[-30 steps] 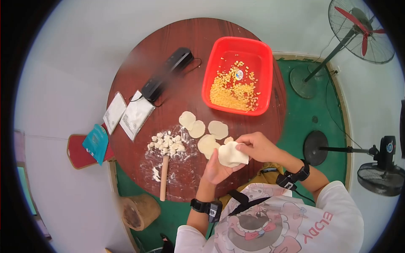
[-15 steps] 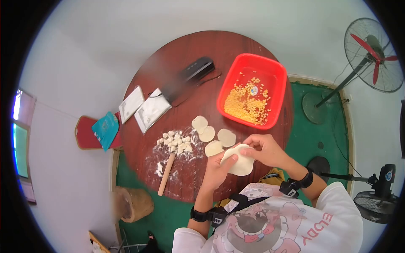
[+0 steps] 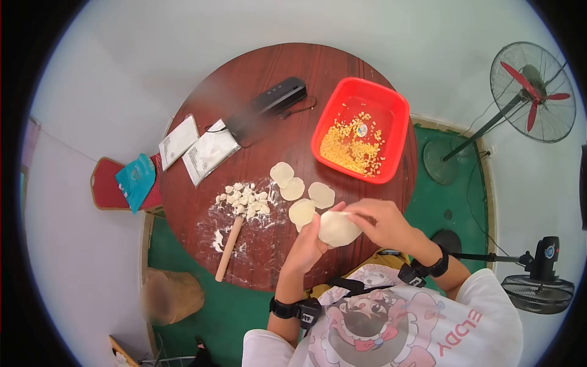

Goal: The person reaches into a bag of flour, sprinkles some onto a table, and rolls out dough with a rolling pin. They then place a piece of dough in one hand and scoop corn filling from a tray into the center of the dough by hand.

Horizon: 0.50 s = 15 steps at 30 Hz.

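Observation:
Between my two hands is a flat, pale dough wrapper (image 3: 340,230), held up above the table's near edge. My left hand (image 3: 306,248) grips its left side, thumb in front. At its upper right edge, my right hand (image 3: 384,221) pinches the dough with thumb and fingers. Just beyond lie several rolled dough wrappers (image 3: 321,194), some overlapping. Left of them, small dough pieces (image 3: 246,200) sit in scattered flour. A wooden rolling pin (image 3: 229,249) rests on the table close to those pieces.
On the round wooden table (image 3: 306,61) stands a red basin (image 3: 400,131) holding yellow corn kernels (image 3: 351,150). A black device (image 3: 280,96) with a cord and white packets (image 3: 211,153) lie at the back left. Fans (image 3: 533,92) stand at the right.
My right hand has shifted along the wrapper's edge, and the wrapper is turned and tilted slightly. The whole view has moved a little, shifting the table leftward.

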{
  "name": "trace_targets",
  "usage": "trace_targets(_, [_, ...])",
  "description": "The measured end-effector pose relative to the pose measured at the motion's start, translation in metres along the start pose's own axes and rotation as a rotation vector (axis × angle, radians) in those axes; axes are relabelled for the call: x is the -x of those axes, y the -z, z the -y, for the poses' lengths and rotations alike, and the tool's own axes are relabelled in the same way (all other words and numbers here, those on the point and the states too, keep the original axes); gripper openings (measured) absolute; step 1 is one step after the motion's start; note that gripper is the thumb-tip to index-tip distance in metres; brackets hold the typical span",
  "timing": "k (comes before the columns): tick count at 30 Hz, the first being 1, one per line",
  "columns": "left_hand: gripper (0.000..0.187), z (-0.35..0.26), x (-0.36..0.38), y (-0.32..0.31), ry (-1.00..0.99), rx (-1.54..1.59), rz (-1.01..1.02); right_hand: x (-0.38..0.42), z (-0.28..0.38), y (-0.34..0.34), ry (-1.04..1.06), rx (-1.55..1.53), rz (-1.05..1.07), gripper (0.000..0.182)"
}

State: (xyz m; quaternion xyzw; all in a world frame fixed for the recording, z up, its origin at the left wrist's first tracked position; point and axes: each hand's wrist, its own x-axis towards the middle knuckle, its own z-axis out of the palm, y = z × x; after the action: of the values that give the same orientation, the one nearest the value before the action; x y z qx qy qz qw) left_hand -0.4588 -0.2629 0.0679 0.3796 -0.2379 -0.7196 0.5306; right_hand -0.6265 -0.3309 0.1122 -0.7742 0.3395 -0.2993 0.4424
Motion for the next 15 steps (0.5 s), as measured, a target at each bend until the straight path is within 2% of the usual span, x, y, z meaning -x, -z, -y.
trace_targets(2, [0.065, 0.004, -0.006, 0.009, 0.138, 0.366, 0.157, 0.004, -0.004, 0.005, 0.223, 0.128, 0.147, 0.014])
trace_targets(3, [0.072, 0.012, -0.014, 0.022, 0.153, 0.414, 0.302, 0.004, -0.001, 0.007, 0.171, 0.093, 0.259, 0.015])
trace_targets(4, [0.072, 0.022, -0.020, 0.029, 0.150, 0.414, 0.301, 0.003, 0.002, 0.008, 0.174, 0.093, 0.261, 0.015])
trace_targets(6, [0.071, 0.034, -0.031, 0.019, 0.162, 0.441, 0.335, -0.001, 0.006, 0.009, 0.150, 0.129, 0.431, 0.017])
trace_targets(7, [0.068, 0.042, -0.033, 0.010, 0.217, 0.487, 0.201, -0.004, 0.005, 0.008, 0.181, 0.109, 0.429, 0.017])
trace_targets(8, [0.068, 0.052, -0.037, 0.010, 0.213, 0.489, 0.197, -0.007, -0.004, 0.008, 0.184, 0.107, 0.434, 0.017])
trace_targets(10, [0.062, 0.076, -0.048, 0.016, 0.237, 0.946, 0.450, -0.016, -0.030, 0.010, 0.155, 0.233, 0.475, 0.017])
trace_targets(12, [0.062, 0.082, -0.055, 0.005, 0.183, 0.961, 0.454, -0.024, -0.039, 0.026, 0.113, 0.236, 0.473, 0.016])
trace_targets(14, [0.064, 0.084, -0.064, -0.007, 0.097, 0.879, 0.249, -0.033, -0.060, 0.040, 0.001, 0.221, 0.415, 0.016])
trace_targets(15, [0.064, 0.088, -0.070, -0.010, 0.065, 0.871, 0.246, -0.038, -0.068, 0.048, -0.009, 0.219, 0.394, 0.015])
